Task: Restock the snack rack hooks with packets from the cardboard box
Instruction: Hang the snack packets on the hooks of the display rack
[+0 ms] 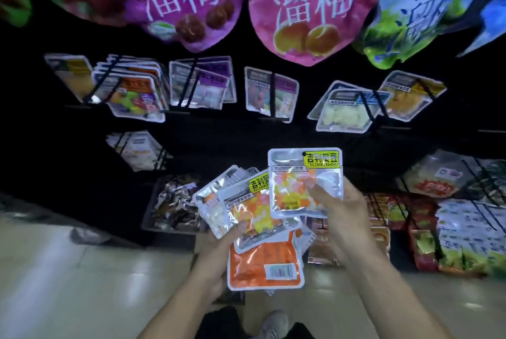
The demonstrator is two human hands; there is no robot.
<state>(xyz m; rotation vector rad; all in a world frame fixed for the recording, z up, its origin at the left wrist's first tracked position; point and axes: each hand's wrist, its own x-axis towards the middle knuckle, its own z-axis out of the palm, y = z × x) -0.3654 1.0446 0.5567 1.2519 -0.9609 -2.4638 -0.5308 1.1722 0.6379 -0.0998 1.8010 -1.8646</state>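
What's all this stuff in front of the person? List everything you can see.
Single clear packet of mixed-colour sweets with yellow label: one, raised in the right hand.
Fanned stack of clear and orange snack packets: several, held in the left hand.
Large pink and purple plum-candy bags: at least two, hanging along the top.
Small clear snack packets on black rack hooks: many, across the middle row.
Dark bin of foil-wrapped snacks: one, low, left of the stack.
Red and green packets: many, lower right.
Pale floor: below.
Left hand; right hand.
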